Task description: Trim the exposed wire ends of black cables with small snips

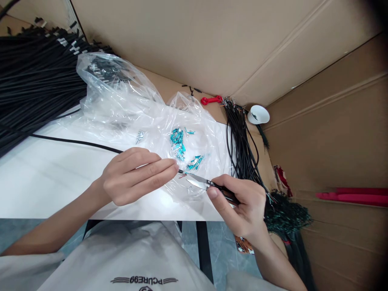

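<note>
My left hand (138, 173) is closed around a black cable (79, 142) near its end, and the cable runs off to the left. Thin coloured wires (182, 174) stick out of the cable end just past my fingertips. In my right hand (242, 202) is a pair of thread snips (209, 184) with dark handles. The blades are parted and point left, with their tips close to the wires; whether they touch I cannot tell. Small teal pieces (178, 141) lie on clear plastic behind the blades.
A large heap of black cables (36, 81) lies at the left, partly under a clear plastic bag (121, 93). A bundle of black cables (242, 141), a red tool (211, 100) and a white cup (258, 114) are at the right. Cardboard walls (197, 40) enclose the white table (54, 178).
</note>
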Demonstrator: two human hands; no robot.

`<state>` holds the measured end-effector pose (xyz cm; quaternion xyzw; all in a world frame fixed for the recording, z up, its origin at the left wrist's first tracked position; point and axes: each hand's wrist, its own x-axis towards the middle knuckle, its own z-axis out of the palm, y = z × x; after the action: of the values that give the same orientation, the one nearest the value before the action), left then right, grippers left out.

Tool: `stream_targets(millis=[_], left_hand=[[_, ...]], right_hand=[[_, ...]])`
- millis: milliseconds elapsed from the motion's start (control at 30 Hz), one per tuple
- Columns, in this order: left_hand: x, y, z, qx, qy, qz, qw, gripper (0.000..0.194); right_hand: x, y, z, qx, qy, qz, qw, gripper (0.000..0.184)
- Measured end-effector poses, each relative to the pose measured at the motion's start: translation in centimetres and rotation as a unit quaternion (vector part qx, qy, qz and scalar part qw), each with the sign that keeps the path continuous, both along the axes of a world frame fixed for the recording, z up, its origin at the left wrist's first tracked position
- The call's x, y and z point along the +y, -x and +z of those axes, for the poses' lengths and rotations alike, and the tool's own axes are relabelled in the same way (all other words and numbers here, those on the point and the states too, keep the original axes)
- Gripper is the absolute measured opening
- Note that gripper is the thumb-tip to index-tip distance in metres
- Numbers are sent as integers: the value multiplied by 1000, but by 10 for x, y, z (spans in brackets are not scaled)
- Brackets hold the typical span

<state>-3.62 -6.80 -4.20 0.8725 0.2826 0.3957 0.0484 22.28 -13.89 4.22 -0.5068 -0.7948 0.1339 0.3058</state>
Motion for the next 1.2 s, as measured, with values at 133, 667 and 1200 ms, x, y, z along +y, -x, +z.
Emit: stream_targets(millis=[133,667,1200], left_hand=[[0,2,-3,-9,-16,-26,1000,38],[3,-9,21,-11,-119,-40,992,46],[6,-14,25,18,-187,-25,982,23]], right_hand=[[-2,-1,1,-3,-11,-11,1000,22],[-2,0,0,-2,-1,-7,1000,23],[-1,-2,-3,0,-9,-11,1000,23]])
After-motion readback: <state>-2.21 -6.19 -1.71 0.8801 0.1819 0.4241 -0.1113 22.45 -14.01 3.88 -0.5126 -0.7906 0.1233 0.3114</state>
